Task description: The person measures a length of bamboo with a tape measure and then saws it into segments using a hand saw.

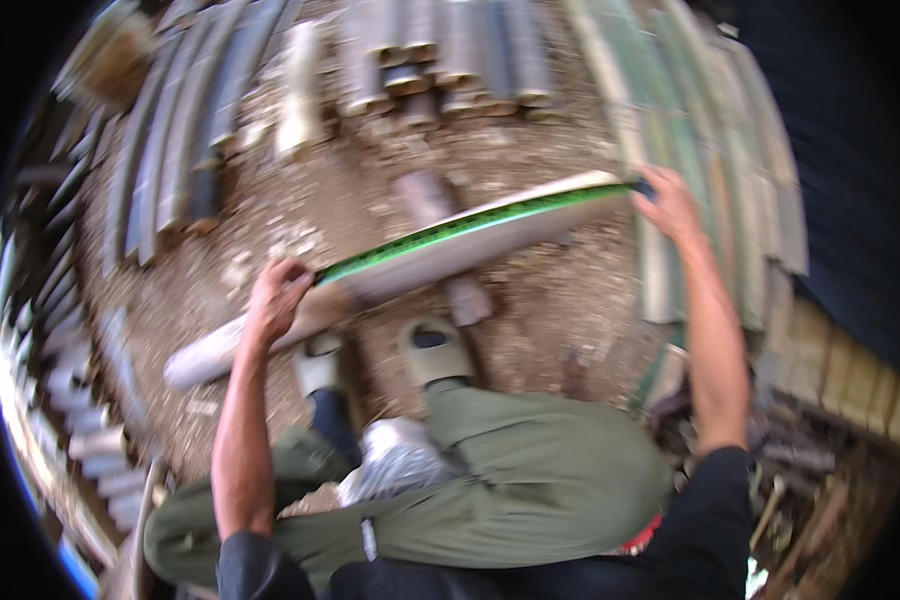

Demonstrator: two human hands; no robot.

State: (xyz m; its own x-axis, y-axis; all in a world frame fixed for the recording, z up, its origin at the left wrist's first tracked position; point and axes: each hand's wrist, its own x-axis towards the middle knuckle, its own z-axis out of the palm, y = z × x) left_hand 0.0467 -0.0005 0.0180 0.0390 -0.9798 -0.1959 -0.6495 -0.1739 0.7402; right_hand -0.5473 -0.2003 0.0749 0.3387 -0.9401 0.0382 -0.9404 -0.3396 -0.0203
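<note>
A green tape measure (475,219) is stretched along the upper side of a bamboo pole (440,262), which slants from lower left to upper right in front of me. My left hand (280,297) is closed, pinching the tape's left end against the pole. At the far right end, my right hand (670,207) grips the tape by a small dark part, probably its case, mostly hidden by the fingers. The pole lies across a shorter bamboo piece (467,299) on the ground. Motion blur softens the details.
Bamboo poles lie in rows at the far left (170,150), far middle (455,50) and right (705,150). Both my feet, in light clogs (436,352), are close under the pole. A crumpled clear plastic bag (398,458) is between my legs. Shavings litter the dirt floor (560,345).
</note>
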